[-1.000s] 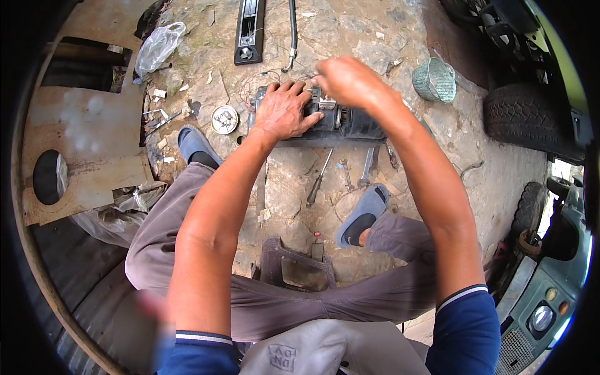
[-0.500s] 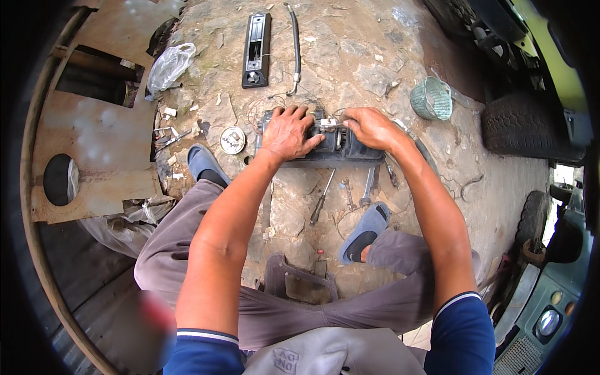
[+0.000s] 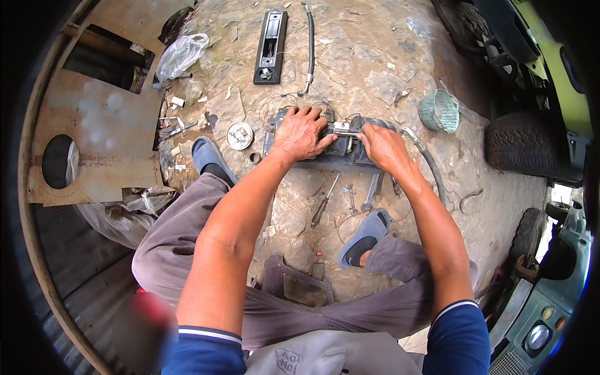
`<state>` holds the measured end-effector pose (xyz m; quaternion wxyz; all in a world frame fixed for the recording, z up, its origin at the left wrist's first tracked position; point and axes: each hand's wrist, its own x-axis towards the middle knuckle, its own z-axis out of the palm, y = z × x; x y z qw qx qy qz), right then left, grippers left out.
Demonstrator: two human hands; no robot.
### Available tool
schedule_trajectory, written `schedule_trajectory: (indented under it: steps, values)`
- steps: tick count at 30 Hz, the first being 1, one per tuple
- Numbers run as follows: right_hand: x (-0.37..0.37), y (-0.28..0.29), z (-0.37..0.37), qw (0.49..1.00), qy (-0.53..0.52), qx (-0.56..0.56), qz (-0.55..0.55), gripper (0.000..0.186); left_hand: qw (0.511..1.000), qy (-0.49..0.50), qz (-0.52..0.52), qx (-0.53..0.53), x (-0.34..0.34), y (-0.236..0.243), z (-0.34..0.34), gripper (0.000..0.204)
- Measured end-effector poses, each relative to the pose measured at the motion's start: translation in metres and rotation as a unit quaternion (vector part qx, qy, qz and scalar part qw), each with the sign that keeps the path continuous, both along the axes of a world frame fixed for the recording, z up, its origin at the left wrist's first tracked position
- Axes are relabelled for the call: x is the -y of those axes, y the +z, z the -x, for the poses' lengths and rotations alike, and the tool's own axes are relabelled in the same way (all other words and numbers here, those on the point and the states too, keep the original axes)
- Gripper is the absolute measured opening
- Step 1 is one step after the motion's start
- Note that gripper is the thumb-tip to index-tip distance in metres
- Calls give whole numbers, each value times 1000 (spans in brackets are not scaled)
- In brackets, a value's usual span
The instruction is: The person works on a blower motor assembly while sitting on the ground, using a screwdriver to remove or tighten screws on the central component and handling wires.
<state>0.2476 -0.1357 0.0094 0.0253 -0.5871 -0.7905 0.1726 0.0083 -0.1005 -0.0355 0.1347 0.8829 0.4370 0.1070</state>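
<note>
A black plastic housing (image 3: pixel 347 156) with thin wires and a pale fitting (image 3: pixel 341 126) lies on the ground in front of me. My left hand (image 3: pixel 299 135) rests on its left part, fingers spread over the top. At the right part my right hand (image 3: pixel 381 145) grips a thin metal tool (image 3: pixel 351 133) lying across the housing by the fitting. Just left are a round tin of small parts (image 3: pixel 240 135) and a small ring (image 3: pixel 254 157). Below lie a screwdriver (image 3: pixel 324 203) and wrenches (image 3: pixel 372 190).
A black slotted panel (image 3: pixel 269 47) and hoses (image 3: pixel 310 47) lie beyond. Left: a rusty sheet (image 3: pixel 94 125), a plastic bag (image 3: pixel 181 57), a blurred red-topped shape (image 3: pixel 150 312). Right: a mesh basket (image 3: pixel 437 112), a tire (image 3: pixel 525 144), vehicle bodies (image 3: pixel 540 312).
My right hand has come down from raised above the housing onto its right part, with the thin tool. My left hand stays on the housing. The view has shifted slightly.
</note>
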Motion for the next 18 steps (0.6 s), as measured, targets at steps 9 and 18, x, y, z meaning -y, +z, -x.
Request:
schedule_trajectory:
  steps: [9, 18]
  values:
    - [-18, 14, 6, 993, 102, 64, -9, 28, 999, 10, 43, -18, 2, 7, -2, 48]
    - [-65, 18, 14, 959, 74, 43, 269, 43, 1000, -3, 19, -23, 7, 8, 3, 49]
